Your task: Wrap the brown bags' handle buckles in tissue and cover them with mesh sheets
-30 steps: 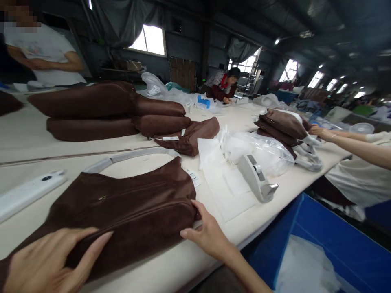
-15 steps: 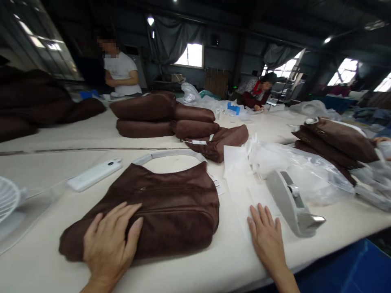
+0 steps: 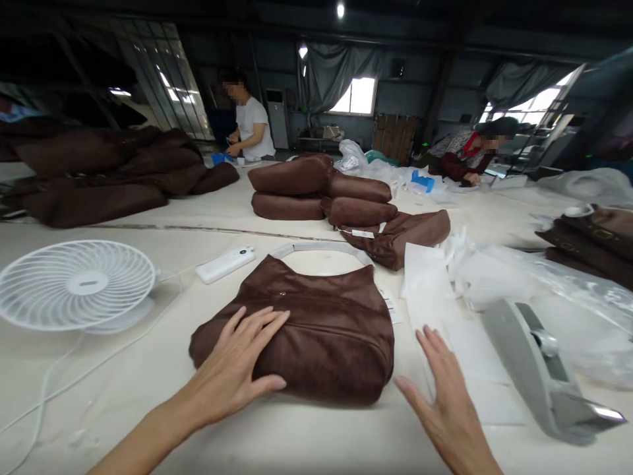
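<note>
A dark brown handbag (image 3: 326, 336) lies on the pale table before me, its handle (image 3: 321, 247) wrapped in whitish covering and curving away from me. A white tag (image 3: 390, 305) pokes out at its right side. My left hand (image 3: 242, 359) rests on the bag's left part, fingers stretched out and thumb apart. To the right of the bag, my right hand (image 3: 440, 389) is spread over the table at the edge of some white paper sheets (image 3: 475, 353), holding nothing. A grey tape dispenser (image 3: 539, 369) stands right of that hand.
A white fan (image 3: 89, 284) with its cord and a white power bank-like device (image 3: 225, 264) are at left. More brown bags (image 3: 291, 179) lie further back, with another pile (image 3: 99, 175) at far left. Clear plastic bags (image 3: 519, 270) lie at right. Two people work across the table.
The view has swung left, bringing the whole fan into sight. My left hand still lies on the handbag, its thumb now nearer the front edge. The right hand's thumb has spread toward the bag.
</note>
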`<act>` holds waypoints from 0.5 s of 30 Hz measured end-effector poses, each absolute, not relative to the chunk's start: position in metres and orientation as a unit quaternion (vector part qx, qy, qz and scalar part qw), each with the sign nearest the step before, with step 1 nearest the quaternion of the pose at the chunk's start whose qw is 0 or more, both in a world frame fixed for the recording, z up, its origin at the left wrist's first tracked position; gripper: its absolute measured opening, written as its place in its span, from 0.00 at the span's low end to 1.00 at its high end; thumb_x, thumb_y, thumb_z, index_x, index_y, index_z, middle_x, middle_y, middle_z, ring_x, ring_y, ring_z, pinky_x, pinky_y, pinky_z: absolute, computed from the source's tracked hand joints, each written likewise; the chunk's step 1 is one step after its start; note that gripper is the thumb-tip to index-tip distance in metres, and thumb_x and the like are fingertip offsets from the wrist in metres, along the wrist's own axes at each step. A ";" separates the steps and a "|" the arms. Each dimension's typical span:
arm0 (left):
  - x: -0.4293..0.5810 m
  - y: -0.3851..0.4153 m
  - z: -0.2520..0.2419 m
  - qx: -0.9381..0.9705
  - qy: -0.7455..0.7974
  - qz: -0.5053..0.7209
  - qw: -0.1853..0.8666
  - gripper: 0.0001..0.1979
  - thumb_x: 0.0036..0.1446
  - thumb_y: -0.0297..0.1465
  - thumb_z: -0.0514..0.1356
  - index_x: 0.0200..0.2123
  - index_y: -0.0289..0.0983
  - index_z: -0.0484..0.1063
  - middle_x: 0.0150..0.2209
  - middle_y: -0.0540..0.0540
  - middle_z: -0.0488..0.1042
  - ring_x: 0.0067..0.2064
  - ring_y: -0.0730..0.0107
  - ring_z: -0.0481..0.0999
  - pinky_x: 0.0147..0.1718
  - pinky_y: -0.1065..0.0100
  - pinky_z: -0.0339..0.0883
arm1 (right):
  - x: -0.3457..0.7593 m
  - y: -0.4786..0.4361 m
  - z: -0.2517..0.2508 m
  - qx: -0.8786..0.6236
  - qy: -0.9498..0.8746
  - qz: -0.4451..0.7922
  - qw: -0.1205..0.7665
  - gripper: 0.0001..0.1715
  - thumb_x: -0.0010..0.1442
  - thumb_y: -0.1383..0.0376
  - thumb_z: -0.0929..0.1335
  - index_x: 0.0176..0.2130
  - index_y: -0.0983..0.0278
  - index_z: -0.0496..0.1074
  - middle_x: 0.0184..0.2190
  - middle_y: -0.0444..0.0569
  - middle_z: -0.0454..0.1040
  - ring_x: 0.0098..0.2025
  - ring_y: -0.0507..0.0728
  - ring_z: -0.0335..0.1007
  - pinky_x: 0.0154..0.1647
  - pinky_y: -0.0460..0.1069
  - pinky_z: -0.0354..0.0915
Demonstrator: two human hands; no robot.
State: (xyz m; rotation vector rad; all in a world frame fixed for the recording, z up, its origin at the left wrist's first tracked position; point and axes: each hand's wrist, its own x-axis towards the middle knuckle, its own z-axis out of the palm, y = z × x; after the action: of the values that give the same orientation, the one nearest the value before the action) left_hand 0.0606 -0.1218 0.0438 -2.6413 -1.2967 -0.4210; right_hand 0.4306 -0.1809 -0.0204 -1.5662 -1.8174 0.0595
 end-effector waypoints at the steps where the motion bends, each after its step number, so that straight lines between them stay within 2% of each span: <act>1: 0.058 -0.121 0.050 -0.891 -0.430 -0.125 0.076 0.47 0.54 0.46 0.66 0.70 0.44 0.45 0.62 0.39 0.66 0.62 0.47 0.66 0.64 0.43 0.48 | 0.415 -0.177 -0.009 -0.585 -0.734 0.037 0.343 0.43 0.65 0.53 0.67 0.71 0.56 0.46 0.69 0.57 0.54 0.70 0.69 0.49 0.66 0.71 0.51; 3: 0.057 -0.117 0.059 -0.893 -0.433 -0.107 0.061 0.52 0.49 0.42 0.70 0.70 0.46 0.44 0.60 0.41 0.68 0.59 0.49 0.68 0.62 0.46 0.53 | 0.387 -0.167 0.009 -0.549 -0.777 0.057 0.302 0.53 0.60 0.57 0.72 0.71 0.56 0.42 0.68 0.57 0.55 0.69 0.70 0.51 0.66 0.71 0.51; 6: 0.060 -0.113 0.062 -0.885 -0.453 -0.099 0.042 0.49 0.46 0.36 0.72 0.67 0.45 0.52 0.53 0.43 0.72 0.51 0.53 0.72 0.52 0.55 0.62 | 0.362 -0.152 0.019 -0.542 -0.794 0.074 0.265 0.59 0.50 0.64 0.78 0.70 0.58 0.47 0.57 0.59 0.67 0.57 0.70 0.65 0.57 0.67 0.64; 9: 0.063 -0.110 0.055 -0.879 -0.462 -0.112 0.044 0.40 0.47 0.35 0.72 0.61 0.42 0.61 0.48 0.43 0.73 0.47 0.54 0.72 0.46 0.59 0.62 | 0.354 -0.143 0.016 -0.562 -0.785 0.063 0.252 0.53 0.45 0.68 0.79 0.64 0.61 0.58 0.44 0.53 0.71 0.44 0.65 0.70 0.44 0.60 0.71; 15: 0.063 -0.107 0.046 -0.881 -0.443 -0.150 0.067 0.32 0.51 0.34 0.70 0.57 0.40 0.63 0.46 0.44 0.71 0.45 0.54 0.71 0.44 0.59 0.59 | 0.354 -0.142 0.012 -0.561 -0.784 0.009 0.264 0.41 0.46 0.71 0.78 0.56 0.64 0.62 0.40 0.51 0.70 0.41 0.63 0.70 0.39 0.56 0.70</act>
State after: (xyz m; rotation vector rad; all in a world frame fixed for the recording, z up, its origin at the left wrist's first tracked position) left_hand 0.0629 -0.1071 0.0455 -2.6566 -1.3348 -0.4522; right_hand 0.3540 -0.1417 0.0119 -1.5171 -2.1195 0.0246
